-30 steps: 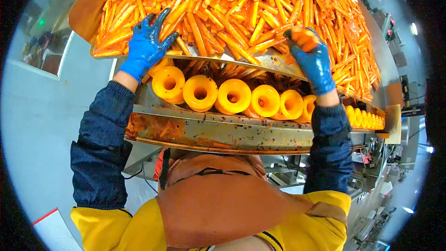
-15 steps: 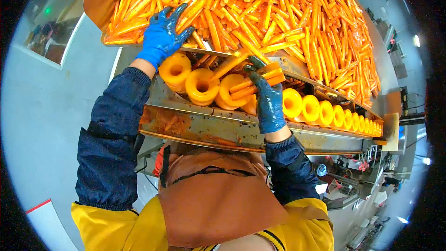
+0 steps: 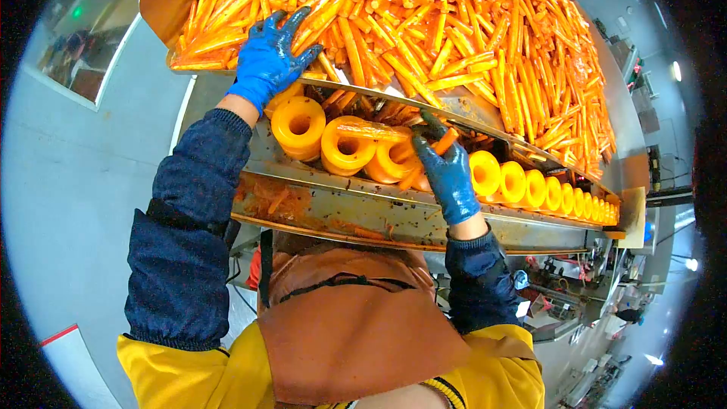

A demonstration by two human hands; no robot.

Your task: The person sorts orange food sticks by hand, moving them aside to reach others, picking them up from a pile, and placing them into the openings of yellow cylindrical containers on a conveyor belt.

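Observation:
My left hand [image 3: 269,64], in a blue glove, has its fingers spread over the lower left edge of a big heap of orange sticks [image 3: 454,23]. My right hand [image 3: 447,170], in a darkened blue glove, is over the row of yellow-orange ring-shaped cups [image 3: 347,146], with its fingers closed around an orange stick [image 3: 446,141]. Another stick [image 3: 371,131] lies across the tops of two cups, left of my right hand. Dark residue covers the fingertips of both gloves.
A metal rail [image 3: 341,201] with orange scraps runs along the near side of the cups. The cup row continues right to a pale board [image 3: 633,217]. Machinery [image 3: 564,295] stands at the lower right, with pale floor [image 3: 83,182] on the left.
My right hand has moved slightly right and down and holds fewer sticks. One stick now lies across the cups. The cups have shifted right, while my left hand has barely moved.

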